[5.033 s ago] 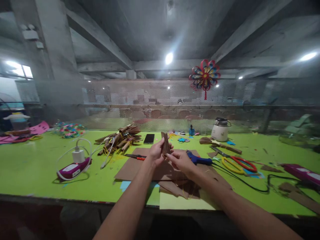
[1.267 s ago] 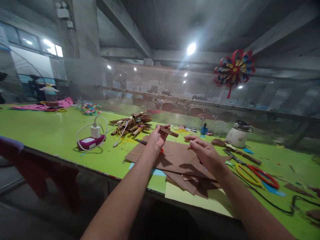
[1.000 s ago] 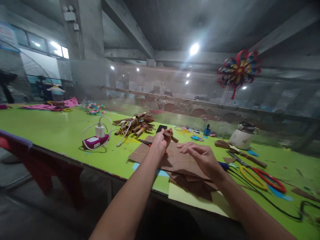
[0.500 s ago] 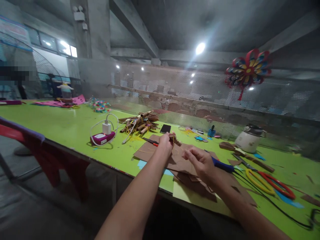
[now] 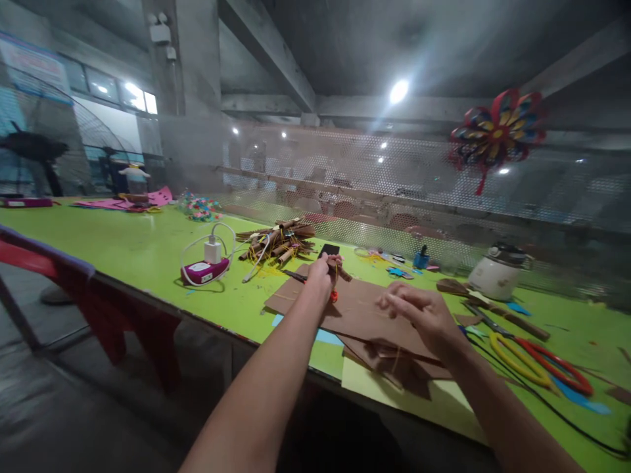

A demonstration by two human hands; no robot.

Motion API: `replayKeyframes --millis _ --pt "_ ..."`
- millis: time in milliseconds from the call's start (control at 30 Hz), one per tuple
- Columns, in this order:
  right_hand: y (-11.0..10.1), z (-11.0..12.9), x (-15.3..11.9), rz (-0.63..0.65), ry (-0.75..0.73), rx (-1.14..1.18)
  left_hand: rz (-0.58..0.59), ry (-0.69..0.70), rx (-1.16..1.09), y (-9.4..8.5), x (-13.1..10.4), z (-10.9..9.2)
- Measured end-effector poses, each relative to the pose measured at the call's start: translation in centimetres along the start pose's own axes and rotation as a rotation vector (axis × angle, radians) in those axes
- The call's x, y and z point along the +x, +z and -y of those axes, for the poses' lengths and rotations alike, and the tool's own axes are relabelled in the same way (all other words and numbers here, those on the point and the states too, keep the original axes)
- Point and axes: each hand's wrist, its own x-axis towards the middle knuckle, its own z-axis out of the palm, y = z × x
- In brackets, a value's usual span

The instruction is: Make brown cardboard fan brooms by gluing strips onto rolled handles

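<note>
My left hand (image 5: 325, 276) is closed round a small brown paper roll (image 5: 344, 271) above the brown sheets. A pale string seems to run toward my right hand (image 5: 414, 309), whose fingers are pinched together over the right part of the brown sheets (image 5: 359, 305); what they hold is too fine to make out. Scissors with red handles (image 5: 334, 297) lie beside my left wrist, partly hidden by it. Behind my left hand is a black phone (image 5: 329, 249). A pile of brown paper rolls with yellow strings (image 5: 283, 242) lies to the left of it.
On the green table (image 5: 133, 246) stand a purple power strip (image 5: 204, 270) with a white charger and, at right, a white kettle (image 5: 497, 272). Large scissors with yellow and red handles (image 5: 537, 361) lie at right, near a black cable. A red chair (image 5: 113, 315) is at left.
My right hand has moved right, away from my left hand, which still holds the roll. The red scissor handles show more below my left hand. The view has shifted slightly.
</note>
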Motion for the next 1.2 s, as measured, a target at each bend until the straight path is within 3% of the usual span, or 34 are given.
replayKeyframes --millis 67,133,200,233,300,467,567,633,733,833,933,1033,1200 --pt "-1.8 -1.8 0.7 -0.165 0.079 -0.262 0.053 -0.015 0.040 0.3 -0.2 0.7" --pt "-3.0 -2.8 1.0 -0.472 0.050 -0.551 0.118 0.001 0.071 0.4 -0.4 1.2" --pt "-2.9 -2.8 1.0 -0.682 -0.019 -0.651 0.199 0.049 0.118 0.3 -0.4 1.5" --pt "-2.3 -2.5 0.9 -0.715 -0.037 -0.617 0.235 0.077 0.147 0.2 -0.4 1.6" --pt "-0.3 -1.7 0.8 -0.647 -0.003 -0.432 0.280 0.125 0.189 0.1 -0.4 1.7" --pt "4.6 -0.8 0.8 -0.200 0.329 0.188 0.297 0.166 0.194 0.4 -1.1 2.4" --pt "5.3 -0.9 0.5 0.056 0.411 0.494 0.321 0.162 0.203 0.7 -1.6 2.7" --pt "5.0 -0.8 0.1 0.135 0.440 0.563 0.307 0.145 0.207 0.8 -1.7 2.6" --pt "4.0 -0.5 -0.2 -0.011 0.383 0.406 0.199 0.124 0.193 0.5 -1.2 1.9" --pt "3.0 0.1 0.0 -0.181 0.156 0.205 0.102 0.121 0.181 0.0 -0.6 1.5" --pt "2.5 0.7 0.2 -0.092 0.012 0.289 0.096 0.087 0.202 -0.3 -0.2 1.9" --pt "2.9 0.9 0.2 0.024 0.067 0.384 0.074 0.049 0.213 -0.4 -0.1 2.6" --pt "3.8 0.5 -0.3 -0.030 0.141 0.109 -0.027 0.064 0.201 -0.2 0.0 2.9"
